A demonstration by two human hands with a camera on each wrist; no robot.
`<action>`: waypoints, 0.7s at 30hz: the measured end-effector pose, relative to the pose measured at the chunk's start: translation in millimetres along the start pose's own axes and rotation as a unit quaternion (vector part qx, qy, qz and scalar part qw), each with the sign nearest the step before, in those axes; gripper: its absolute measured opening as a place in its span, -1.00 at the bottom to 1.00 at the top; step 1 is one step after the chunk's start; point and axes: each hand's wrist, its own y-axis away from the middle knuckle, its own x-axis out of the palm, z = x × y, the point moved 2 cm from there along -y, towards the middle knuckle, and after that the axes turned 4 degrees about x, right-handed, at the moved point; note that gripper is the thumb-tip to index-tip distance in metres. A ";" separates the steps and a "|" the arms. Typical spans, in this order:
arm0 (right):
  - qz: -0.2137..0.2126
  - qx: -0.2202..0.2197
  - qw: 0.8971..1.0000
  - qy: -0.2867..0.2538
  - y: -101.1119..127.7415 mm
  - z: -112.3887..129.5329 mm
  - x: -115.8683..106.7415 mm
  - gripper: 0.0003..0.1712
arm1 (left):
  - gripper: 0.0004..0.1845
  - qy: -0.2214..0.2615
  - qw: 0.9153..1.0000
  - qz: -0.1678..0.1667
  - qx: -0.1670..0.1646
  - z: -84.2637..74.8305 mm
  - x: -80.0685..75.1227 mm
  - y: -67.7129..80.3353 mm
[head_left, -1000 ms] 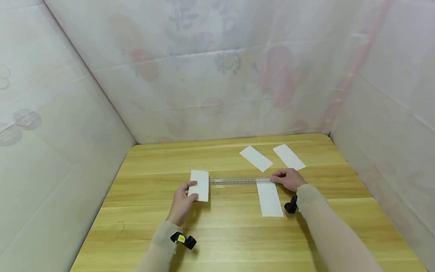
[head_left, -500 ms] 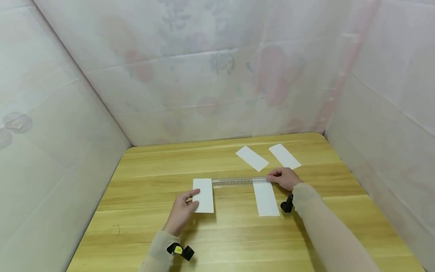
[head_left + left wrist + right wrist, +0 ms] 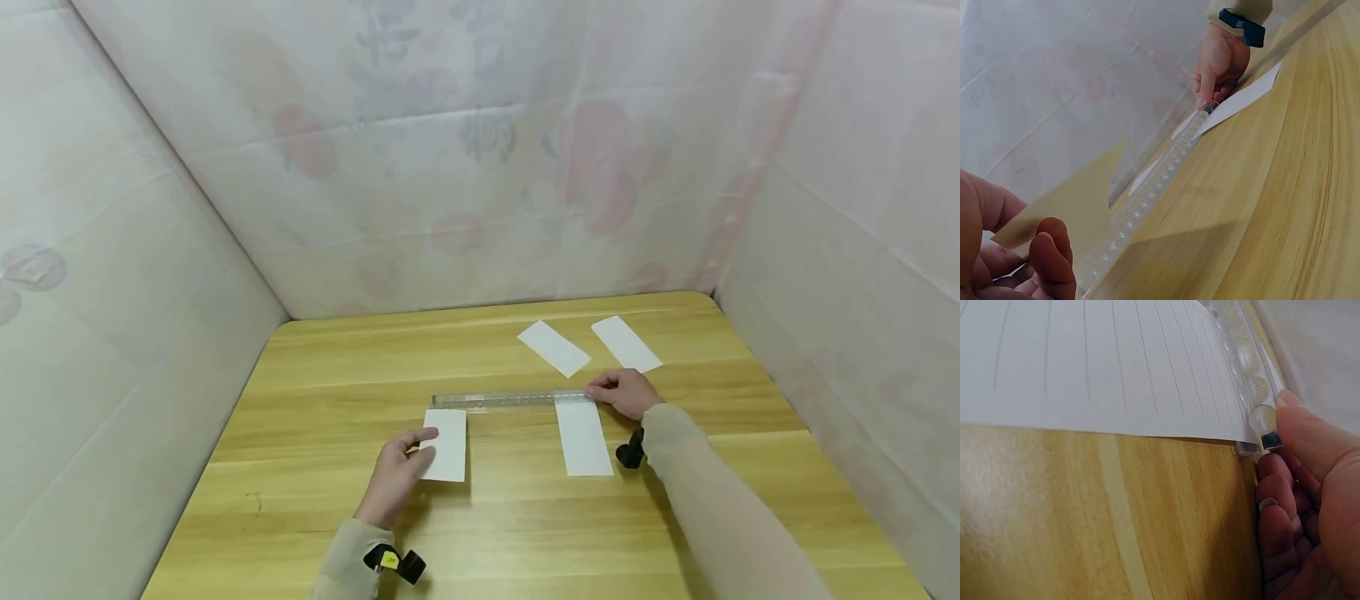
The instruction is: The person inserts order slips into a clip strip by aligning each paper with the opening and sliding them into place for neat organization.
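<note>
My left hand pinches a small white paper rectangle by its left edge. The paper is raised off the table, just in front of the left end of a long clear plastic strip that looks like a ruler. Thumb and fingers of my right hand pinch the strip's right end. Round shapes run along the clear strip in the right wrist view. A lined white paper has its edge at the strip there; clear plastic shows under that paper's corner too. In the head view this lined paper lies near the right hand.
Two more white paper rectangles lie farther back: one slanted paper and another paper just beyond the right hand. The wooden table is enclosed by pale printed fabric walls at the back and both sides.
My left hand has brought its paper toward me, uncovering the left end of the clear strip. The right hand keeps its hold on the other end. The head view has shifted slightly.
</note>
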 end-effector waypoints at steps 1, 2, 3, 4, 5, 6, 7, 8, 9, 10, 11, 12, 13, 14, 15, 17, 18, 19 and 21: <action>0.000 -0.002 1.000 0.000 -0.4 0.4 -0.5 -0.62 | -0.66 -0.002 1.000 -0.003 -0.004 1.0 -0.1 -1.3; -0.001 0.000 1.000 0.001 -0.9 0.5 -1.3 -0.62 | -0.66 -0.005 1.000 -0.006 -0.007 2.1 -0.3 -2.9; -0.001 0.001 1.000 0.002 -1.5 0.9 -2.1 -0.63 | -0.67 -0.008 1.000 -0.009 -0.009 2.8 -0.5 -4.5; -0.001 0.000 1.000 0.004 -1.9 1.5 -2.8 -0.62 | -0.66 -0.010 1.000 -0.011 -0.010 3.4 -0.7 -6.0; -0.001 -0.001 1.000 0.005 -2.2 2.2 -3.5 -0.62 | -0.66 -0.012 1.000 -0.012 -0.011 4.1 -0.7 -7.5; -0.001 -0.002 1.000 0.005 -2.5 2.7 -4.0 -0.62 | -0.66 -0.011 1.000 -0.012 -0.011 4.4 -0.6 -8.8; -0.001 0.000 1.000 0.004 -2.5 3.4 -4.3 -0.63 | -0.66 -0.010 1.000 -0.012 -0.011 4.5 -0.6 -10.0; -0.001 -0.002 1.000 0.005 -2.4 4.3 -4.3 -0.63 | -0.65 -0.010 1.000 -0.011 -0.010 4.5 -0.5 -10.9; -0.001 0.001 1.000 0.005 -2.3 4.9 -4.0 -0.63 | -0.65 -0.009 1.000 -0.010 -0.012 4.4 -0.4 -11.6; 0.001 0.001 1.000 0.005 -1.8 5.5 -3.7 -0.64 | -0.64 -0.009 1.000 -0.008 -0.013 4.1 -0.3 -11.7; 0.003 0.002 1.000 0.007 -1.1 6.1 -3.3 -0.64 | -0.64 -0.008 1.000 -0.007 -0.015 3.7 -0.2 -11.6; 0.006 0.001 1.000 0.008 -0.2 6.9 -3.2 -0.64 | -0.63 -0.009 1.000 -0.004 -0.017 3.1 0.0 -11.2; 0.005 0.001 1.000 0.010 0.9 7.6 -3.4 -0.66 | -0.63 -0.011 1.000 -0.002 -0.020 3.0 0.3 -11.0; 0.004 0.000 1.000 0.013 2.1 8.4 -3.9 -0.67 | -0.62 -0.011 1.000 0.001 -0.022 2.9 0.8 -10.8; 0.001 0.002 1.000 0.014 3.3 9.1 -4.7 -0.68 | -0.62 -0.012 1.000 0.004 -0.026 2.8 1.3 -10.6; 0.000 -0.003 1.000 0.015 5.3 11.5 -6.8 -0.69 | -0.61 -0.013 0.999 0.008 -0.029 2.6 2.2 -10.8; 0.000 -0.006 1.000 0.015 5.8 12.6 -7.8 -0.70 | -0.61 -0.014 0.999 0.007 -0.031 2.7 2.3 -11.2; 0.001 -0.008 1.000 0.016 5.8 13.5 -8.4 -0.69 | -0.60 -0.012 0.999 0.006 -0.035 2.6 2.3 -11.6; 0.005 -0.012 1.000 0.016 5.5 15.1 -9.7 -0.68 | -0.58 -0.009 0.999 0.005 -0.039 1.5 2.1 -12.2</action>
